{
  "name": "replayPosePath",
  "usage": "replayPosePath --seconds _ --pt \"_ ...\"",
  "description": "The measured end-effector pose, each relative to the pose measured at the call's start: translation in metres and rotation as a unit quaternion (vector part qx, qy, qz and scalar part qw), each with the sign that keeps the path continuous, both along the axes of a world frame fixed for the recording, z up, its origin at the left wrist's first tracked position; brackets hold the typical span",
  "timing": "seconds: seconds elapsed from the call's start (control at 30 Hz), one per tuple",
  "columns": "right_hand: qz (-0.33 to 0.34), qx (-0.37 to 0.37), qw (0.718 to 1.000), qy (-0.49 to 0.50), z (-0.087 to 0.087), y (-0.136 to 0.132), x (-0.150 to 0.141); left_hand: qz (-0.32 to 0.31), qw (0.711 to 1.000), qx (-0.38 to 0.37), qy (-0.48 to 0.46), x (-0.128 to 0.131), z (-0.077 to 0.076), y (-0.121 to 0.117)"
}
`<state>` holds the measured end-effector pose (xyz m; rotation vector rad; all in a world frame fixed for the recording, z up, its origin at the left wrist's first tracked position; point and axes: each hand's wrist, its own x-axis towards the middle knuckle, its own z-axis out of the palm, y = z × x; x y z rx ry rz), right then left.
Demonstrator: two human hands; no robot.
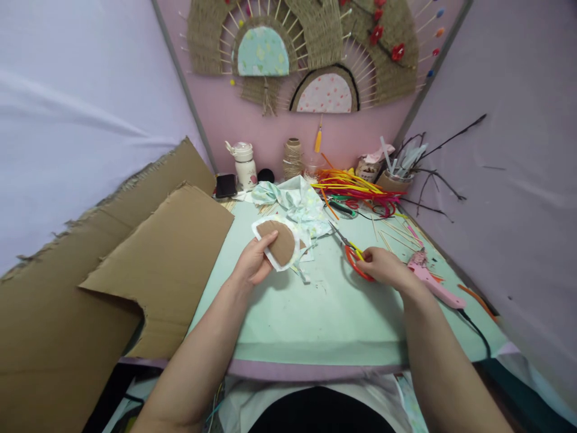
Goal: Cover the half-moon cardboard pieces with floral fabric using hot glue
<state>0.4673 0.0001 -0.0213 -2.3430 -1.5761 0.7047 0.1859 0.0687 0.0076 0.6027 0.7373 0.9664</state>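
Note:
My left hand [256,260] grips a half-round cardboard piece [283,242] with a white fabric border around its edge, the thumb lying on the cardboard. To the right, my right hand [383,264] holds a pair of scissors [354,251] by their red and yellow handles. The blades point up and left, toward crumpled pale floral fabric [300,201]. Fabric scraps [303,273] lie on the table just under the cardboard piece. A gap separates the scissors from the cardboard piece.
Large cardboard sheets [171,264] cover the left side. A pink glue gun [435,285] with a black cord lies at right, near thin sticks [399,234]. Along the back stand a white bottle [244,167], a twine spool [293,157], red and yellow pipe cleaners [356,185] and branches [435,174].

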Motion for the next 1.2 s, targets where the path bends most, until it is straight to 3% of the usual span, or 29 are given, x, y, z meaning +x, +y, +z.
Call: replayPosePath --seconds 0.13,0.27,0.33,0.43,0.63,0.97,1.2 --pt "-0.008 0.060 0.987 0.150 0.005 -0.016 -0.009 -0.011 1.000 0.002 -0.006 -0.002 0.001 0.000" --pt "0.002 0.174 0.918 0.357 0.015 -0.028 -0.044 -0.004 1.000 0.007 -0.009 -0.003 -0.001 0.002" --pt "0.034 0.181 0.911 0.369 0.018 -0.032 -0.062 -0.002 1.000 0.011 -0.010 -0.004 -0.001 0.002" --pt "0.078 0.133 0.916 0.371 0.019 -0.038 -0.084 -0.008 1.000 0.016 -0.018 -0.005 0.001 0.000" --pt "0.106 0.101 0.911 0.385 0.023 -0.050 -0.098 -0.027 0.999 0.018 -0.023 -0.005 0.005 -0.005" --pt "0.070 0.073 0.914 0.392 0.034 -0.060 -0.104 -0.069 0.997 0.039 -0.017 -0.004 0.006 -0.010" --pt "0.064 0.122 0.928 0.345 0.030 -0.059 -0.105 -0.066 0.997 0.038 -0.002 -0.003 0.005 -0.010"
